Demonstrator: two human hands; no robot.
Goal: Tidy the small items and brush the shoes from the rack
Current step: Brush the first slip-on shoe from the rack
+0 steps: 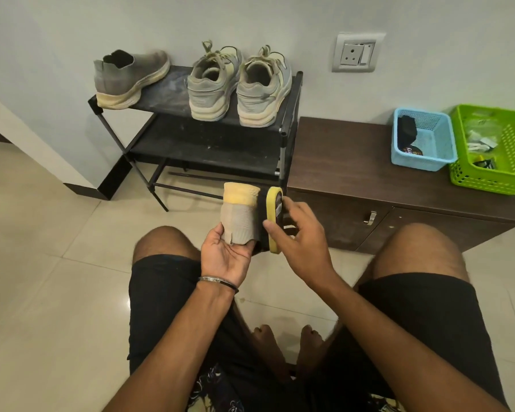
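Observation:
My left hand (pixel 225 254) grips the heel end of a grey slip-on shoe (pixel 240 214) with a yellowed sole, its toe pointing away from me. My right hand (pixel 298 233) holds a yellow-backed shoe brush (pixel 272 217) with its black bristles against the shoe's right side. On the top shelf of the black shoe rack (pixel 208 144) stands the matching grey slip-on shoe (pixel 128 80) at the left. A pair of grey laced sneakers (pixel 238 87) stands at the right, heels toward me.
A low dark wooden cabinet (pixel 354 171) stands right of the rack. On it sit a blue basket (pixel 422 139) with dark items and a green basket (pixel 494 150) with small items. A wall socket (pixel 359 52) is above. My bare knees and feet rest on the tiled floor (pixel 42 248).

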